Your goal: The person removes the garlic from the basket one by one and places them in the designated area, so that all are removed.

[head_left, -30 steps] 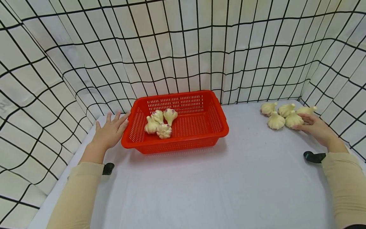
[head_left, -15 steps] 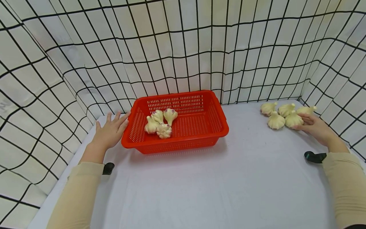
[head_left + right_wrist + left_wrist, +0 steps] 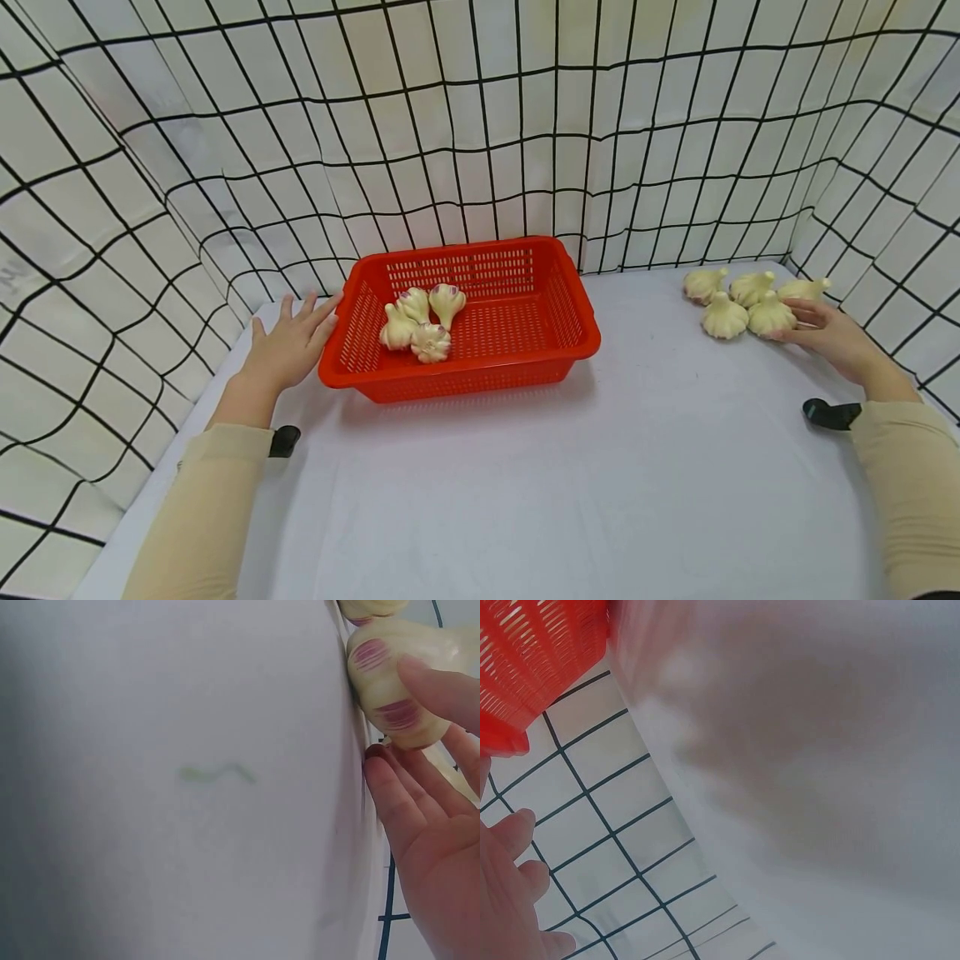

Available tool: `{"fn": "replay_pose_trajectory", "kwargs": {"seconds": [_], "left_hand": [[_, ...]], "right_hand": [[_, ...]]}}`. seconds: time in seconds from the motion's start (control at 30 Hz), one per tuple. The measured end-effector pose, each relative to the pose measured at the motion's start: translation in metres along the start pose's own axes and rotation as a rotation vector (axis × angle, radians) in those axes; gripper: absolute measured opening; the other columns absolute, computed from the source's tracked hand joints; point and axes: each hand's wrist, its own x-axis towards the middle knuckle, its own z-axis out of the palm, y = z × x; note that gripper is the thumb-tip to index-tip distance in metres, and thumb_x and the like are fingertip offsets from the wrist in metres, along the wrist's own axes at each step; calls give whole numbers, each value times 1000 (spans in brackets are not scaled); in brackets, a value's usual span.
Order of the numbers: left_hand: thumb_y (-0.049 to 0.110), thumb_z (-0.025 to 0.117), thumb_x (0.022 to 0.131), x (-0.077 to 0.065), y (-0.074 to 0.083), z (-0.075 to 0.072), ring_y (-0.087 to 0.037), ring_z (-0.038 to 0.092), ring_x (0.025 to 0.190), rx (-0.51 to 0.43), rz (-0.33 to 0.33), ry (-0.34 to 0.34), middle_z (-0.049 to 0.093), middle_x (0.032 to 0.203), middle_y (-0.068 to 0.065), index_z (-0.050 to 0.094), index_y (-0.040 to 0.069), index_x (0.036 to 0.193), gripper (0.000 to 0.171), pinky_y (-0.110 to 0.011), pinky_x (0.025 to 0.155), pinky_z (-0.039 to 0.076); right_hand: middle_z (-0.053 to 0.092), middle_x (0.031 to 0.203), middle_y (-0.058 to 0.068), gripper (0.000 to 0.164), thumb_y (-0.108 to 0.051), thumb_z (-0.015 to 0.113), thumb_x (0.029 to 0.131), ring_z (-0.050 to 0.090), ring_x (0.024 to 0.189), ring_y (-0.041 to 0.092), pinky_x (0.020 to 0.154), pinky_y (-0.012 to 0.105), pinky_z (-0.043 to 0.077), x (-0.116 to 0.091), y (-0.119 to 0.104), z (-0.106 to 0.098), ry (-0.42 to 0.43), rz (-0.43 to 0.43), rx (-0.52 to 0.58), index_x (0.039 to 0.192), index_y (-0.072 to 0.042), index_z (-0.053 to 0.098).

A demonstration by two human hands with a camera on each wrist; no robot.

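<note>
A red plastic basket [image 3: 457, 377] holds several garlic bulbs [image 3: 431, 342] at its left end. My left hand [image 3: 288, 346] has its fingers spread, and its fingertips touch the basket's left rim. In the left wrist view, the fingers [image 3: 517, 832] lie below a corner of the basket. At the far right, my right hand [image 3: 836, 340] holds a garlic bulb [image 3: 771, 315] between thumb and fingers, with the bulb still among its neighbours. The right wrist view shows the thumb on that purple-streaked garlic bulb [image 3: 386, 682] and the other fingers under its far side, partly hidden.
More garlic bulbs [image 3: 724, 317] lie grouped round the right hand on the white tabletop [image 3: 525, 483]. Black wire mesh [image 3: 495, 150] backed with white sheeting stands behind the table and along both sides. The basket sits close to the rear mesh.
My right wrist and sleeve have shifted slightly to the right, while the fingers stay at the same garlic bulb. The left hand and the basket have not moved.
</note>
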Motion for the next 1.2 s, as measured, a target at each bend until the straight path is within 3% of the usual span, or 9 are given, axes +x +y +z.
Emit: {"fn": "replay_pose_trajectory", "kwargs": {"seconds": [0.23,0.37,0.47,0.53,0.6,0.8,0.93,1.03,1.2], "left_hand": [[58,17,108,0,-1,0,-54,-10,150,-7,-1,-7,7,167,-26,19,20,165,69,-80,107,-13],[59,16,108,0,-1,1,-53,-11,151,-7,0,-5,7,167,-26,18,21,165,70,-80,107,-13],[60,15,107,0,-1,1,-53,-10,151,-7,2,-3,8,167,-26,18,21,165,70,-80,107,-13],[60,15,107,0,0,1,-53,-10,150,-9,2,-5,8,167,-27,18,21,165,70,-80,107,-13],[60,15,107,-1,0,0,-54,-10,150,-11,2,-10,8,167,-27,17,21,166,70,-80,107,-12],[60,14,107,0,0,-1,-53,-11,150,-20,3,-16,8,167,-26,16,22,166,69,-79,107,-14],[59,15,108,0,0,-1,-54,-10,150,-15,-1,-19,8,167,-27,16,22,166,69,-80,107,-13],[59,15,108,0,0,-2,-54,-9,150,-8,-2,-22,8,167,-27,16,21,166,69,-80,107,-11],[58,15,108,0,0,-2,-54,-9,150,-4,0,-21,8,167,-27,17,21,166,68,-80,107,-11]], "right_hand": [[8,164,35,89,-29,62,105,23,151,41,117,33,34,-6,0,-3,-14,-6,-45,161,4,2],[15,164,33,88,-29,65,103,48,129,-2,96,13,42,-9,2,-6,8,-38,-82,161,6,8],[41,158,8,84,-24,66,103,43,98,-26,77,4,40,-11,3,-8,40,-81,-79,158,10,14],[48,142,-11,81,-21,66,103,45,94,-28,76,4,39,-13,1,-9,55,-104,-70,157,13,16],[50,139,-8,80,-23,65,104,44,94,-28,75,4,39,-15,-3,-11,62,-108,-88,157,12,17],[30,156,37,82,-32,63,104,39,96,-21,76,6,43,-16,-15,-16,89,-87,-155,160,5,16],[26,160,33,82,-34,62,105,38,97,-20,110,39,45,-16,-24,-19,110,-91,-154,162,2,14],[30,160,25,80,-32,61,105,39,97,-21,111,66,33,-16,-32,-20,124,-111,-139,162,2,15],[45,139,-8,74,-29,61,105,45,97,-23,104,23,44,-13,-46,-22,137,-171,-134,160,3,22]]}}
